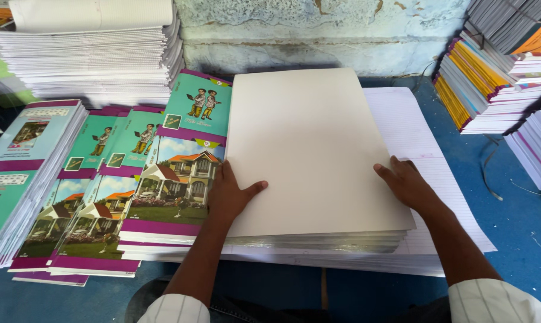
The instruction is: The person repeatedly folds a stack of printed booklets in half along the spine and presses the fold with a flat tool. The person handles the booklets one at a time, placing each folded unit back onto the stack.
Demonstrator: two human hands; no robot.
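So from my head cam I'm looking down at a thick stack of blank cream sheets (309, 149) sitting on the blue table (509, 239), right in the middle of the view. It rests on top of a wider layer of ruled white paper (429, 161) that sticks out past it on the right side and along the near edge.

My left hand (231, 194) is flat and spread against the left edge of the cream stack, thumb lying across the top sheet, fingers down along the side. It isn't gripping anything, just pressed against the stack. My right hand (408, 182) is open too, fingers splayed, resting on the top sheet near the stack's right edge, with the heel hanging over the ruled paper.

Just left of the stack, touching it or close enough, are fanned piles of notebook covers (175, 179) in teal and purple, printed with a house and two cartoon kids. Further left another pile of pale blue covers (13, 173) slopes off toward the table edge.

Back left there's a tall pile of white printed sheets (97, 66) against the rough painted wall (318, 36). On the right side, well apart from my hands, stand slanted stacks of bound notebooks (480, 84) with yellow, orange and purple spines
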